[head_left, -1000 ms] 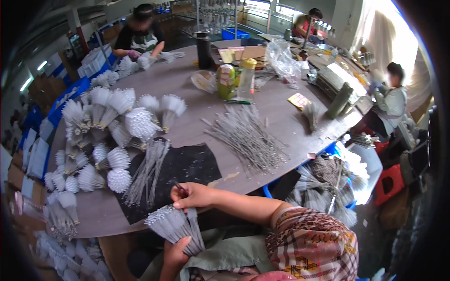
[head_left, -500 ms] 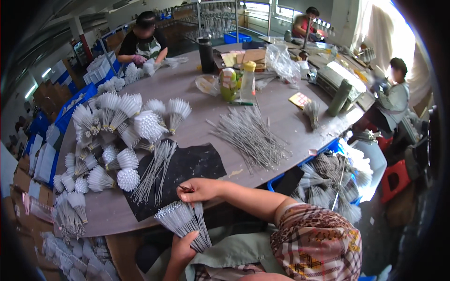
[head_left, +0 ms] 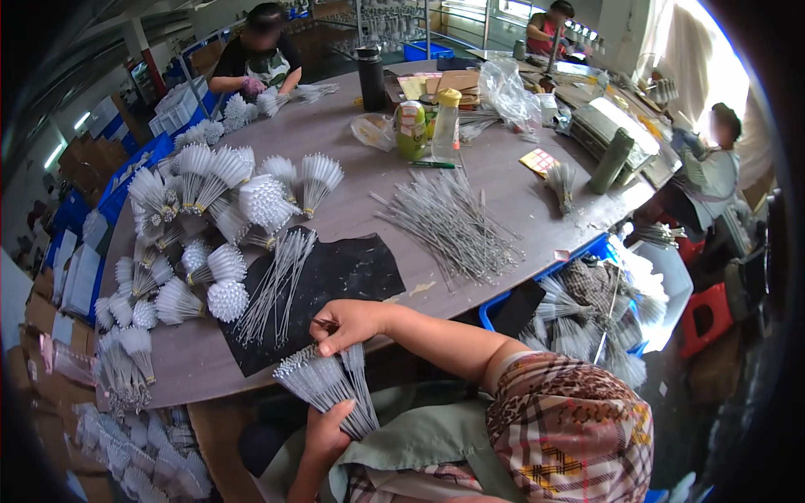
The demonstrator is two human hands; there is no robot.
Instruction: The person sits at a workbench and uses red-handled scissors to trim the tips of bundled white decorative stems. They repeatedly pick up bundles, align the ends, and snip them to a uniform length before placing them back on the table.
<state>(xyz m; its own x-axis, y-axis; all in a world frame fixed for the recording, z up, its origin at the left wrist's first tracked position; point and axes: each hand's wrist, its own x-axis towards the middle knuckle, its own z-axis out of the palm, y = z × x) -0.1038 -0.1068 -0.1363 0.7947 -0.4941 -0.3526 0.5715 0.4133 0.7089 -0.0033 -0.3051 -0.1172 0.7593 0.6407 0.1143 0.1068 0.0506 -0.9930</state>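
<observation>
My left hand [head_left: 329,432] is closed around the wire stems of a fanned bundle of thin brushes [head_left: 327,384] with white bristles, held at the table's near edge. A narrower group of the brushes stands a little apart on the bundle's right side. Just above the tips, my right hand [head_left: 348,324] pinches a small dark tool [head_left: 325,323], mostly hidden by the fingers; its exact kind I cannot make out. Beyond my hands, loose wire brushes [head_left: 281,285] lie on a black mat [head_left: 356,268].
Tied brush bundles [head_left: 214,189] crowd the table's left side. A pile of loose wire brushes [head_left: 453,226] lies at centre. Farther back stand a black flask [head_left: 371,80], a green bottle [head_left: 410,132] and a yellow-capped bottle [head_left: 445,126]. A blue bin [head_left: 495,312] sits at right; co-workers sit around.
The view has shifted slightly. Both my hands appear a little higher in it, with the brush bundle and the dark tool still held.
</observation>
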